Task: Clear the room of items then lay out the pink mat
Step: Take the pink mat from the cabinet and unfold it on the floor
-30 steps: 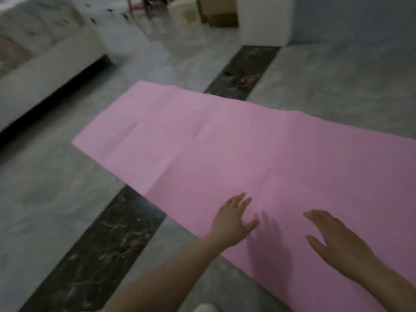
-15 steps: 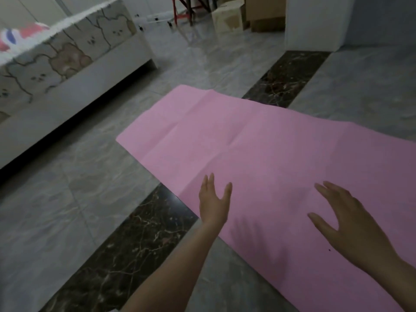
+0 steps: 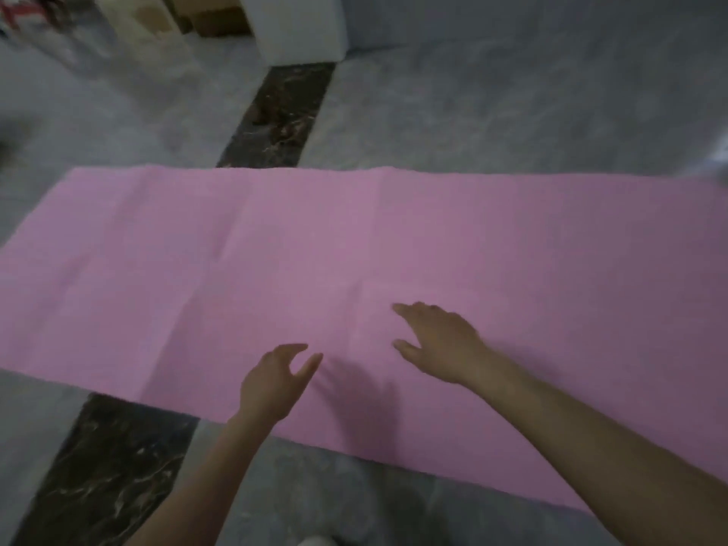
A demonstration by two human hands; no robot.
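Note:
The pink mat (image 3: 315, 250) lies unrolled and flat across the grey marble floor, running from the left edge of the view to the right edge, with faint fold creases in it. My left hand (image 3: 275, 380) hovers over the mat's near edge with relaxed fingers and holds nothing. Further in over the mat, my right hand (image 3: 437, 340) is spread with its fingers straight, also empty. Whether either hand touches the mat is unclear. Both cast shadows on it.
A dark marble strip (image 3: 283, 112) crosses the floor under the mat and continues at the near left (image 3: 102, 474). At the far side stand a white block (image 3: 299, 29) and cardboard boxes (image 3: 157, 21). The frame is blurred.
The view has swung right, so the mat now lies straight across and the bed at the left is out of sight. Both hands have shifted toward the mat's middle, still empty.

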